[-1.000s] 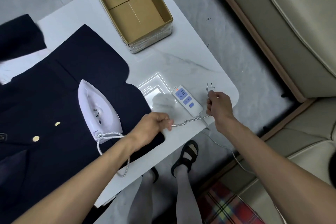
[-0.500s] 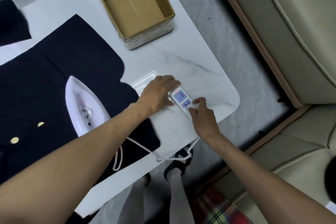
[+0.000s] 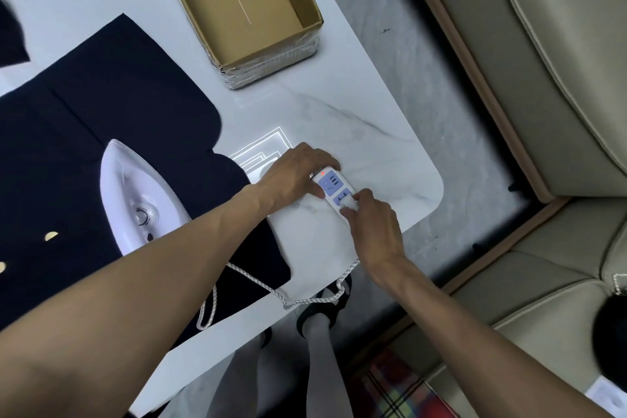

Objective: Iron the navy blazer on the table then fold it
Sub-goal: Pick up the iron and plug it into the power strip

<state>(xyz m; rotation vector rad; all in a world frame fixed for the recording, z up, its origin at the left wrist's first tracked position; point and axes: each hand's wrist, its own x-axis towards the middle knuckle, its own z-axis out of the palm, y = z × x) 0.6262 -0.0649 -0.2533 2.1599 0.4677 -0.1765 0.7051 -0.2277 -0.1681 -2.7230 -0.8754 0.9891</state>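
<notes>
While my left hand (image 3: 295, 176) grips the power strip (image 3: 330, 181) at mid-frame, my right hand (image 3: 371, 231) pinches the plug (image 3: 348, 203) into it. At left, the navy blazer (image 3: 101, 146) lies flat on the desk (image 3: 356, 119) under the iron (image 3: 135, 193). It looks soft and limp, so I'd lift it by the shoulders.

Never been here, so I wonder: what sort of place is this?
Probably a home living room: a beige sofa stands beside a marble-look table, where an iron sits on a blazer.
</notes>
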